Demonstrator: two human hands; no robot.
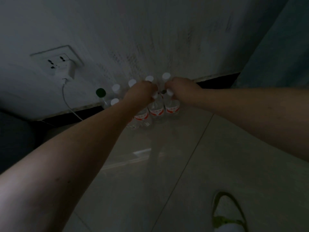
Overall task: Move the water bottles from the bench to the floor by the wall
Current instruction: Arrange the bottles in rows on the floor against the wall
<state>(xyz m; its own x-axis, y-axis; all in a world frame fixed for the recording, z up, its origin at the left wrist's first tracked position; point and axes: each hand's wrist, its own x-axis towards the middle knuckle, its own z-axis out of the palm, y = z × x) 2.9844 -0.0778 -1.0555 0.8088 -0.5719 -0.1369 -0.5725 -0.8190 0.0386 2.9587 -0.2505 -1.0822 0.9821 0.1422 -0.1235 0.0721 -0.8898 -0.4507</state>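
Several clear water bottles with white caps and red labels stand on the tiled floor (184, 164) against the white wall (150, 39). My left hand (142, 92) grips the neck of one front-row bottle (156, 111). My right hand (180, 88) grips the neck of the bottle (172, 108) next to it on the right. Both bottles are upright; whether their bases touch the floor I cannot tell. More white caps (149, 78) show in a row behind, close to the wall. One bottle with a dark green cap (100, 92) stands at the left end.
A wall socket (58, 61) holds a white charger (66, 71), and its cable (70, 106) hangs down to the floor left of the bottles. A dark skirting strip (217, 83) runs along the wall's foot. A foot in a green-strapped sandal (229, 215) shows at the bottom right.
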